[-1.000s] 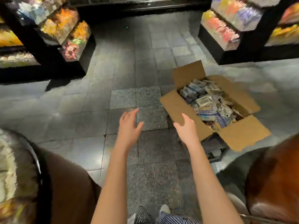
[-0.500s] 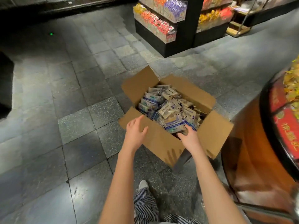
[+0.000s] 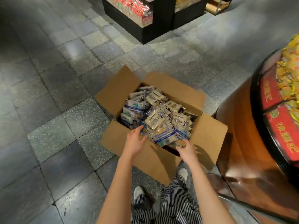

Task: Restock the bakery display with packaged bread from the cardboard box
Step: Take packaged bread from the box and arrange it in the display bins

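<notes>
Head view, looking down at the cardboard box [image 3: 150, 157] on the tile floor [image 3: 64, 126], all four flaps folded out

- box sits right in front of the person's feet, its right flap just beside the brown base of the round stand [image 3: 239, 135]
- bread packets [image 3: 155, 120]: loose pile filling the box, clear wrap with white and blue labels; some stand on edge in a row along the left wall, the rest lie jumbled and tilted
- left hand [image 3: 135, 143]: over the near flap at the near-left corner of the opening, palm down, fingers straight and close together, thumb out to the side; fingertips touch the nearest packets, nothing gripped
- right hand [image 3: 186, 150]: at the near-right edge of the opening, fingers bent down into the pile beside a blue-edged packet; tips are hidden among the wrappers, cannot tell if it pinches one or just touches
- both forearms bare, hands apart with packets between them

Around it:
- round stand has a black rim, red panels with gold characters, yellow packets [image 3: 288, 75] heaped on top
- black shelf unit [image 3: 155, 18] at the far side, well apart from the box, red wrapped goods on its sloped face
- striped trousers [image 3: 174, 204] and a light shoe [image 3: 138, 192] at the bottom edge
</notes>
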